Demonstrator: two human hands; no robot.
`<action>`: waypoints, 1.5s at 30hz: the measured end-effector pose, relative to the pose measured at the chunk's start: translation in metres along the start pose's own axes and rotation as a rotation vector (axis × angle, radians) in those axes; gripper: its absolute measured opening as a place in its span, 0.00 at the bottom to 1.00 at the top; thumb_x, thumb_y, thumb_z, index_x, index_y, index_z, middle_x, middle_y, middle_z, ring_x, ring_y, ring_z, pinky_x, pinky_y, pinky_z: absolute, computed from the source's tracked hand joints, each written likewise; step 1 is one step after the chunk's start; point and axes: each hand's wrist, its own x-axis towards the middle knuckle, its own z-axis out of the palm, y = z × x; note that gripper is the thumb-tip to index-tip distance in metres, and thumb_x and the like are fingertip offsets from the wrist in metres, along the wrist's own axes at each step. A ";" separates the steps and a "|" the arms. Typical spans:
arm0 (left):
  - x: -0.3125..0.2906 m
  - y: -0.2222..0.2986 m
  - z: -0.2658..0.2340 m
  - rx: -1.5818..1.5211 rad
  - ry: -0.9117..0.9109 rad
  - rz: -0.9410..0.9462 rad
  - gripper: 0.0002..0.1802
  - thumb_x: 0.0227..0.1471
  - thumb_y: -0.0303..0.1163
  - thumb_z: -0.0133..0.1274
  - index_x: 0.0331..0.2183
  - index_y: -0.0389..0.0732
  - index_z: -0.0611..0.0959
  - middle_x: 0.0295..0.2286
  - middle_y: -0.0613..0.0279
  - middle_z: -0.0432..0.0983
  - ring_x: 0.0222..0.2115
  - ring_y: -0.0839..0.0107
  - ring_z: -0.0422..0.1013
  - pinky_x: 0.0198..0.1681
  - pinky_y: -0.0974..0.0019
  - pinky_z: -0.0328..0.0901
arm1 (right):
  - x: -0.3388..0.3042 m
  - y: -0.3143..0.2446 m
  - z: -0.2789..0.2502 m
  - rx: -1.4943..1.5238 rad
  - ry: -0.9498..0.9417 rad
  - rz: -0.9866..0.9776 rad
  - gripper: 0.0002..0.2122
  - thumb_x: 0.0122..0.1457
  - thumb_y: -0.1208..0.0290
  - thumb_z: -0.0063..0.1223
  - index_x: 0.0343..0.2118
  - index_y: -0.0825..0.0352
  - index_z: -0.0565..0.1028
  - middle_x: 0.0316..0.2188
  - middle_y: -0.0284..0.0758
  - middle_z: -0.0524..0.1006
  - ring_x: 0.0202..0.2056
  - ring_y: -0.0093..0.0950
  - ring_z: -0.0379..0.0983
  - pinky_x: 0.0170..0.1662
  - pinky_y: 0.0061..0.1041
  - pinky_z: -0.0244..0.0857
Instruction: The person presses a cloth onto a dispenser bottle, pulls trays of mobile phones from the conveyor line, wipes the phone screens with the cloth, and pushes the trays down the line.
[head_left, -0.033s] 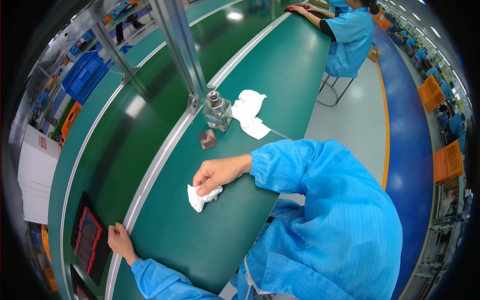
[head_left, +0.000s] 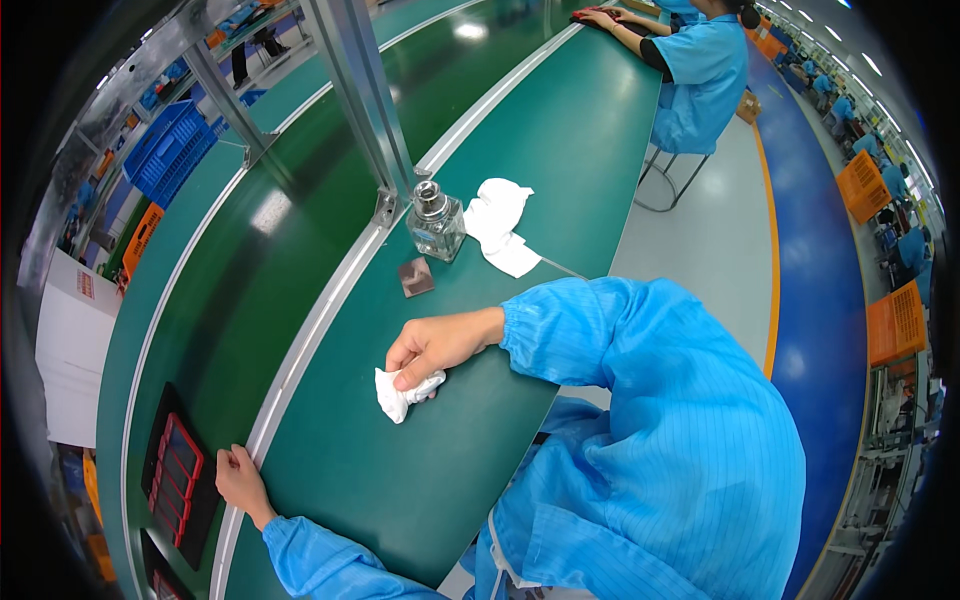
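Observation:
My right hand (head_left: 440, 348) pinches a crumpled white cloth (head_left: 397, 396) against the green table top (head_left: 440, 470). My left hand (head_left: 243, 487) rests at the metal rail along the table's left edge, its fingers curled; whatever they may hold is hidden. Just left of it, on the dark green belt, lies a black tray with a red frame (head_left: 178, 480) on it. Beyond my right hand are a small brownish square plate (head_left: 416, 277) and a clear glass bottle with a metal top (head_left: 436, 222). More white cloth (head_left: 497, 225) lies beside the bottle.
A metal post (head_left: 362, 100) rises from the rail behind the bottle. Part of another black tray (head_left: 160, 570) shows at the lower left. A blue crate (head_left: 170, 155) stands across the belt. A co-worker in blue (head_left: 700, 80) sits at the table's far end.

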 end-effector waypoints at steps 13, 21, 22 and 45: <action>-0.004 0.003 -0.002 -0.001 0.000 0.004 0.20 0.53 0.40 0.51 0.18 0.37 0.70 0.13 0.57 0.69 0.15 0.59 0.66 0.21 0.56 0.59 | -0.003 0.003 0.001 -0.030 -0.004 0.006 0.11 0.61 0.69 0.53 0.41 0.73 0.76 0.31 0.33 0.79 0.30 0.19 0.75 0.34 0.19 0.69; -0.002 -0.004 0.003 0.023 0.033 0.007 0.19 0.52 0.41 0.52 0.18 0.37 0.72 0.14 0.54 0.70 0.16 0.55 0.67 0.21 0.53 0.59 | 0.004 0.005 -0.005 -0.043 -0.015 -0.003 0.13 0.61 0.66 0.54 0.40 0.73 0.76 0.31 0.32 0.79 0.31 0.18 0.74 0.34 0.19 0.69; -0.001 -0.003 -0.001 0.032 0.040 0.024 0.19 0.51 0.41 0.52 0.18 0.37 0.73 0.14 0.51 0.70 0.16 0.53 0.68 0.21 0.52 0.60 | 0.005 0.000 -0.005 -0.072 -0.037 0.013 0.13 0.61 0.65 0.54 0.40 0.72 0.76 0.31 0.31 0.78 0.32 0.17 0.72 0.35 0.19 0.68; -0.004 0.016 -0.007 -0.013 0.043 -0.086 0.12 0.46 0.35 0.52 0.17 0.40 0.73 0.19 0.55 0.74 0.22 0.50 0.71 0.25 0.51 0.63 | -0.006 -0.002 -0.001 -0.102 0.060 0.082 0.12 0.61 0.70 0.55 0.44 0.72 0.76 0.35 0.28 0.77 0.35 0.14 0.69 0.37 0.15 0.64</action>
